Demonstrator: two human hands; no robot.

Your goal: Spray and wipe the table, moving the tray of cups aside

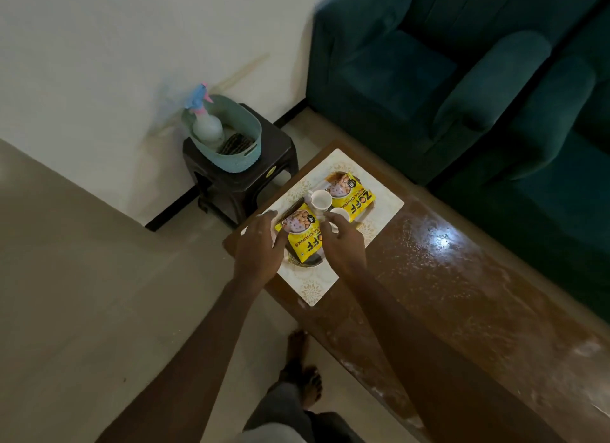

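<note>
Tray [389,202] sits at the far-left end of the wooden table [462,277], white with a pale pattern, one corner near the table's near edge. On it: two white cups [321,200] side by side near the middle, and two yellow snack packets [302,233], one on the near side, one on the far side.

Left hand [257,247] is over the tray's left edge, fingers spread apart, fingertips at the rim and on the near packet; thumb lies on the packet. Can't tell if it actually grips the rim. Right hand [343,244] is over the tray's middle, fingers loosely apart, tips just beside the nearer cup and touching the packet's right edge. No firm clamp visible on either.

Table surface right of the tray is streaked and glossy. Spray bottle [206,125] stands in a teal basket [241,158] on a dark stool [251,181], left of the table by the wall. Green sofa [445,79] on the far side.
</note>
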